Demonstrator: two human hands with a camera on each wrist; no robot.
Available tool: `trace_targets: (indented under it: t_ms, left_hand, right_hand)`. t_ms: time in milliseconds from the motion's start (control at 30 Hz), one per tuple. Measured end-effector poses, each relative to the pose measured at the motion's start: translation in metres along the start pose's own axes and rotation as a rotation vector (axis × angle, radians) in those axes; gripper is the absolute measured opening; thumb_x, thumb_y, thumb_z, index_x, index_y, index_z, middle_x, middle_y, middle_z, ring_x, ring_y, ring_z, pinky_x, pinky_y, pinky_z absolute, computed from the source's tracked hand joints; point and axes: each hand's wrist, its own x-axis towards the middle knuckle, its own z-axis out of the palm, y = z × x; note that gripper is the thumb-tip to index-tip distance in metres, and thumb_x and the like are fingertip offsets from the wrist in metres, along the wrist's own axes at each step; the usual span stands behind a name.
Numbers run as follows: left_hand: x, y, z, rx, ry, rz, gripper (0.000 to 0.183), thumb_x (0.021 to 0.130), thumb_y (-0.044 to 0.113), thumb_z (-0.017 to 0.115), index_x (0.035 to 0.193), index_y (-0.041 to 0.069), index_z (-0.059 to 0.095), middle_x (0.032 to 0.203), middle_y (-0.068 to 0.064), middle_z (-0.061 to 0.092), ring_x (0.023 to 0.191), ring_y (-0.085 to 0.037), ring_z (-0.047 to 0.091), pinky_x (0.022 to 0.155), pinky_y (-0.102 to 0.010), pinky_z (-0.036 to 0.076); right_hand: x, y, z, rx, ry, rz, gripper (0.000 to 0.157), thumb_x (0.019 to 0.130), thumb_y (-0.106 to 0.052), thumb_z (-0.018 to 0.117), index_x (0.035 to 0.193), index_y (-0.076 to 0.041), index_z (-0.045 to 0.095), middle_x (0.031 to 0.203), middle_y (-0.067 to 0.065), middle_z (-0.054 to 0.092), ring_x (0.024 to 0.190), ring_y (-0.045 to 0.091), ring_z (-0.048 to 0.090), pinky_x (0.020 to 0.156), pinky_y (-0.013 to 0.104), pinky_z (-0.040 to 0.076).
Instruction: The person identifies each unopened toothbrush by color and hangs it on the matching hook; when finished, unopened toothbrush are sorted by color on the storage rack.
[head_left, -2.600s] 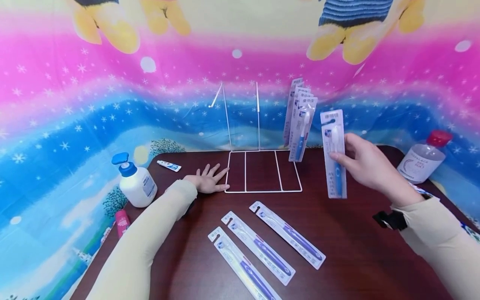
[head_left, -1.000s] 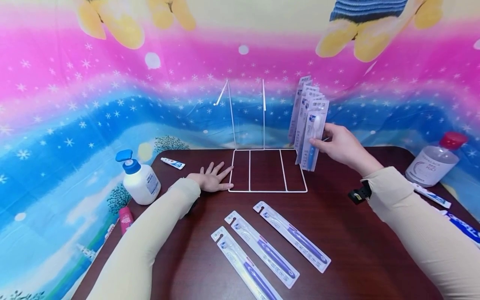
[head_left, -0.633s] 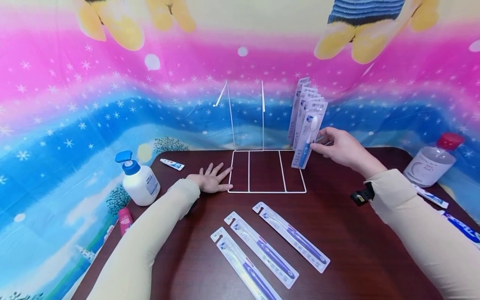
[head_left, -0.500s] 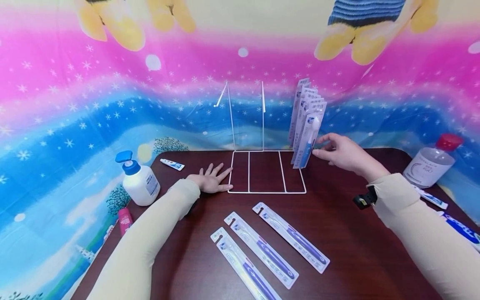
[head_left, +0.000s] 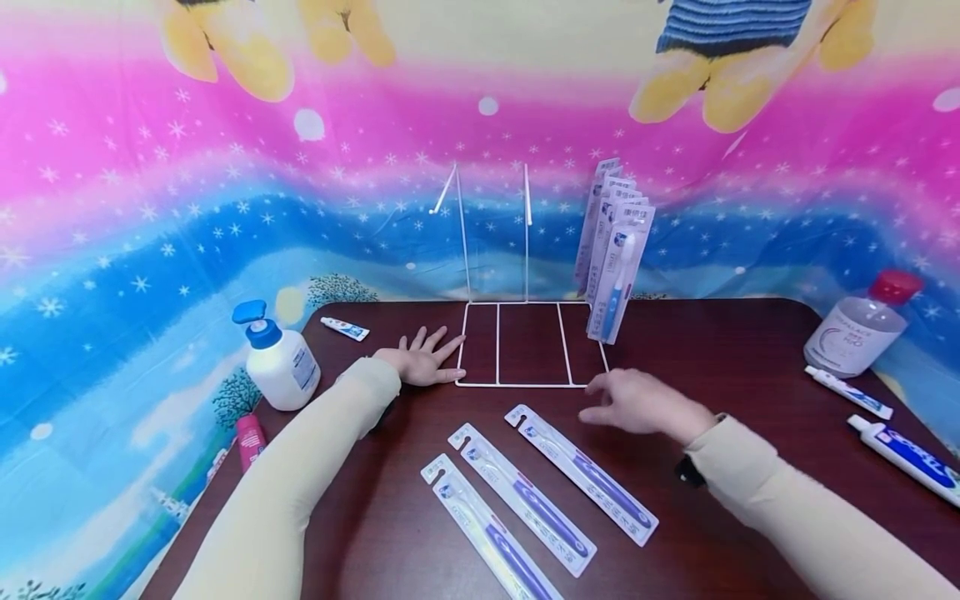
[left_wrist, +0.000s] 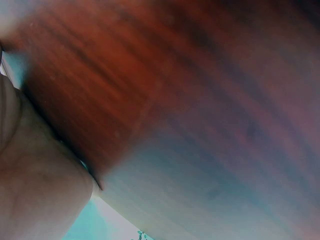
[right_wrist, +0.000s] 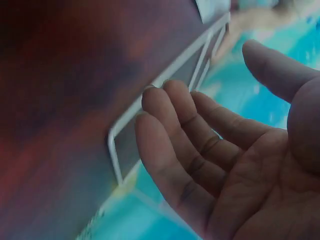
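Observation:
My left hand [head_left: 422, 360] lies on the table with fingers spread, its thumb and fingertips at the left side of a white wire display rack [head_left: 525, 385]. Several packaged toothbrushes with blue handles [head_left: 617, 287] hang in a row at the rack's right side. My right hand [head_left: 637, 402] is over the table by the rack's front right corner. The right wrist view shows that hand's fingers [right_wrist: 157, 145] loosely bent around nothing. Just in front of it lie three packaged purple toothbrushes [head_left: 581, 475], slanted side by side. The left wrist view is mostly blurred tabletop.
A white pump bottle [head_left: 277, 367], a pink tube [head_left: 250, 442] and a small toothpaste tube [head_left: 345, 328] stand or lie at left. On the right are a clear red-capped bottle [head_left: 855, 329] and two toothpaste tubes [head_left: 849, 392]. A printed cloth [head_left: 375, 233] hangs behind the table.
My right hand brought a blue packaged toothbrush to the front of the hanging row and let go of it. It has since moved down toward the purple ones. The left hand stayed put.

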Motion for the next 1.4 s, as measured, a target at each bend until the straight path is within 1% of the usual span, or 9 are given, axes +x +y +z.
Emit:
trace_targets:
  t_ms: [100,200,300,433,667,733,933,1100,1400]
  left_hand:
    - [-0.004,0.003,-0.002,0.008,-0.007,0.004,0.084,0.075,0.082,0.024,0.143,0.044,-0.01,0.152,0.002,-0.016,0.136,-0.033,-0.015,0.102,-0.061,-0.002]
    - [-0.009,0.006,-0.005,0.001,-0.006,0.022,0.083,0.078,0.079,0.025,0.145,0.04,-0.009,0.152,-0.001,-0.015,0.136,-0.035,-0.014,0.101,-0.062,-0.003]
    - [-0.009,0.007,-0.005,-0.011,0.0,0.031,0.084,0.078,0.079,0.025,0.145,0.04,-0.008,0.153,-0.002,-0.014,0.136,-0.035,-0.014,0.1,-0.063,-0.004]
    - [-0.003,0.004,-0.002,-0.011,0.006,0.02,0.085,0.074,0.082,0.024,0.143,0.044,-0.009,0.152,0.001,-0.015,0.136,-0.033,-0.016,0.101,-0.062,-0.005]
    - [0.0,0.001,0.0,-0.021,0.014,0.028,0.086,0.074,0.082,0.026,0.143,0.045,-0.008,0.152,0.0,-0.014,0.135,-0.035,-0.016,0.1,-0.063,-0.005]
    - [0.001,0.0,0.001,-0.022,0.014,0.029,0.085,0.075,0.082,0.026,0.143,0.045,-0.009,0.152,0.0,-0.014,0.135,-0.036,-0.016,0.099,-0.064,-0.005]
    - [0.0,0.0,0.0,-0.008,0.004,0.006,0.084,0.074,0.083,0.026,0.141,0.047,-0.011,0.152,0.004,-0.016,0.135,-0.032,-0.017,0.101,-0.061,-0.003]
    - [0.0,0.0,-0.001,-0.026,0.002,-0.005,0.083,0.073,0.083,0.029,0.14,0.05,-0.009,0.152,0.006,-0.016,0.136,-0.031,-0.017,0.102,-0.06,-0.003]
    - [0.001,-0.001,0.0,-0.028,0.005,0.004,0.084,0.072,0.084,0.027,0.14,0.05,-0.011,0.152,0.005,-0.017,0.136,-0.031,-0.017,0.102,-0.06,-0.005]
  right_hand:
    - [-0.001,-0.018,0.018,-0.07,-0.009,-0.017,0.055,0.077,-0.042,0.071,0.116,-0.004,0.062,0.078,-0.001,0.06,0.073,0.015,0.056,0.069,0.035,0.045]
    - [-0.004,-0.033,0.031,-0.149,-0.004,-0.039,0.061,0.071,-0.044,0.075,0.115,-0.004,0.062,0.093,0.003,0.062,0.087,0.019,0.057,0.076,0.038,0.045]
    - [-0.007,-0.041,0.04,-0.186,-0.012,-0.047,0.06,0.065,-0.04,0.079,0.11,-0.004,0.064,0.093,0.005,0.061,0.084,0.02,0.056,0.07,0.04,0.046]
    - [-0.009,-0.045,0.045,-0.201,-0.011,-0.049,0.044,0.062,-0.028,0.082,0.096,-0.007,0.064,0.079,0.001,0.054,0.072,0.016,0.05,0.061,0.039,0.043]
    - [-0.013,-0.038,0.045,-0.133,-0.018,-0.02,0.063,0.064,-0.022,0.083,0.117,-0.005,0.055,0.096,0.005,0.06,0.087,0.018,0.054,0.074,0.039,0.045]
    - [-0.013,-0.036,0.044,-0.099,-0.02,-0.005,0.054,0.067,-0.021,0.081,0.113,-0.008,0.055,0.091,0.002,0.059,0.082,0.016,0.053,0.072,0.037,0.044]
    - [-0.014,-0.029,0.033,-0.071,0.059,-0.007,0.017,0.077,-0.017,0.07,0.087,-0.019,0.057,0.072,-0.007,0.053,0.063,0.011,0.049,0.057,0.032,0.041]
    - [-0.016,-0.033,0.008,0.003,0.168,-0.046,0.017,0.082,-0.017,0.068,0.092,-0.017,0.055,0.075,-0.004,0.057,0.064,0.011,0.051,0.057,0.031,0.042]
    - [-0.011,-0.052,-0.04,0.281,0.387,-0.133,0.023,0.086,-0.017,0.067,0.105,-0.015,0.054,0.091,0.005,0.065,0.074,0.015,0.062,0.061,0.036,0.052]
